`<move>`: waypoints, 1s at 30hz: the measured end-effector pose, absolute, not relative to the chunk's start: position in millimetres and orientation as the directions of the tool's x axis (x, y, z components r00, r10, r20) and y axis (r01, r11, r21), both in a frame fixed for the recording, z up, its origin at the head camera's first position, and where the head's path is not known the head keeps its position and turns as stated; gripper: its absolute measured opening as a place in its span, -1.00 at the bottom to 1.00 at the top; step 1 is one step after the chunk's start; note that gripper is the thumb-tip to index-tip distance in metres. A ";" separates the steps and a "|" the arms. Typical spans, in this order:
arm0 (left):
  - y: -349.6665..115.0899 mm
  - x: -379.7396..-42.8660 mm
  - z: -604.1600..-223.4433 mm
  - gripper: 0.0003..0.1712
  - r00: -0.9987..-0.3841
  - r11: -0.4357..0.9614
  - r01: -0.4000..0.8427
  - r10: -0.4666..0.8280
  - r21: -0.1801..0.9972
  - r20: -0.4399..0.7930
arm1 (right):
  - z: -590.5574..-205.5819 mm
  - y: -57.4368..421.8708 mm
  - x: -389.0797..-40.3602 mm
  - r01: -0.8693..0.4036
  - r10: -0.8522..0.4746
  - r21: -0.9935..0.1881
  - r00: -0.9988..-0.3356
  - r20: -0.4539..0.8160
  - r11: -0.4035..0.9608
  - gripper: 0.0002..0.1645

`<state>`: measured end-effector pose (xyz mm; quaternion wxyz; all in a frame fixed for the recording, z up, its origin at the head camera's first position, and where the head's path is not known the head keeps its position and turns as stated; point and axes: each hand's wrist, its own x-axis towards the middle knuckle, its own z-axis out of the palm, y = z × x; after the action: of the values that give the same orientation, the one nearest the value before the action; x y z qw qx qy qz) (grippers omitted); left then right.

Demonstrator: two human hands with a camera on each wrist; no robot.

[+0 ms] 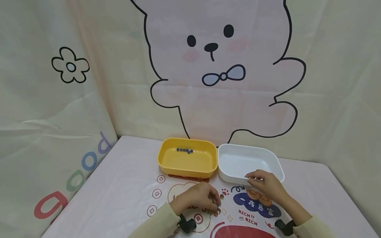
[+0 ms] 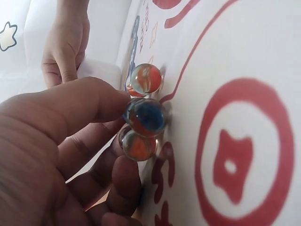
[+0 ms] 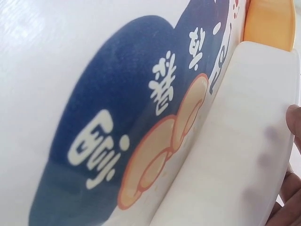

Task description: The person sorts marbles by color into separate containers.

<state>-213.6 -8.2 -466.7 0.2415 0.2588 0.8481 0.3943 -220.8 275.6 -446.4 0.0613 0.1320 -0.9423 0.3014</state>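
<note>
My left hand [image 1: 200,198] is low over the printed cloth, thumb and fingers bent around a blue-and-orange glass marble [image 2: 146,117]. Two orange-swirled marbles, an upper one [image 2: 146,78] and a lower one [image 2: 139,145], lie close beside it in the left wrist view. Another small brown marble [image 1: 221,196] lies just beyond the fingers. At the near side of the white tray [image 1: 251,180], my right hand [image 1: 266,185] grips the rim. Finger shadows show through the tray's wall in the right wrist view, and the fingers are partly out of frame there.
Against the white tray's left side stands a yellow tray [image 1: 187,168], with several small dark blue balls [image 1: 184,150] inside. Both trays stand near the back wall, a hanging cloth with a bear drawing [image 1: 220,109]. The table cloth [image 1: 119,185] carries printed pictures and lettering.
</note>
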 end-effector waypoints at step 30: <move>-12.5 -223.4 -475.7 -0.92 -0.763 0.425 0.185 0.630 0.886 -0.143 | -446.6 274.3 -219.9 -0.290 -0.210 -0.548 -0.956 0.205 0.785 -0.89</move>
<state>-223.4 -12.5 -475.7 0.2352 0.2513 0.8108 0.4735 -219.9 274.3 -446.6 0.0663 0.1325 -0.9423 0.3001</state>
